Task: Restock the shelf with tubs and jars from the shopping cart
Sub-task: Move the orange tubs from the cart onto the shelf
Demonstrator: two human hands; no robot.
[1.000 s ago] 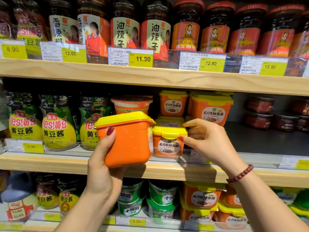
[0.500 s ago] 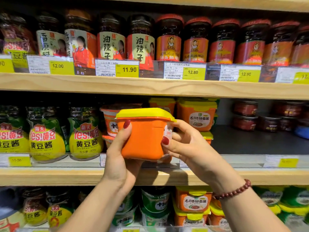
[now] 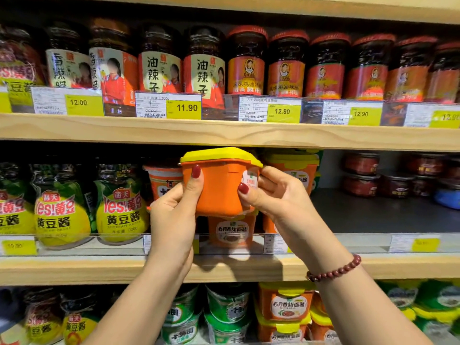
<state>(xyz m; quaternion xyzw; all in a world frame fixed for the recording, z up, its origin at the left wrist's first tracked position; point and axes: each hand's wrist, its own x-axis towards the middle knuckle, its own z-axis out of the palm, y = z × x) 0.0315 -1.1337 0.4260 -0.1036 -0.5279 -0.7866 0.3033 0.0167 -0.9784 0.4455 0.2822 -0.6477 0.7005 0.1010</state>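
Both hands hold an orange tub with a yellow lid (image 3: 219, 185) up inside the middle shelf's opening. My left hand (image 3: 174, 215) grips its left side, thumb on the front wall. My right hand (image 3: 271, 197) grips its right side, thumb near the small label. The tub sits on or just above another orange tub (image 3: 231, 232) standing at the shelf front; contact between them is hidden. More orange tubs (image 3: 296, 170) stand behind and to the right. The shopping cart is out of view.
Yellow-green soybean paste jars (image 3: 119, 210) fill the middle shelf's left. Its right side (image 3: 373, 212) is bare dark board, with small dark jars (image 3: 361, 175) at the back. Chili sauce jars (image 3: 249, 66) line the upper shelf. Green tubs (image 3: 226, 305) and orange tubs sit below.
The tub moved right and up over the front tub. My right hand left the shelf tub and took hold of the carried tub's right side. The view shifted upward.
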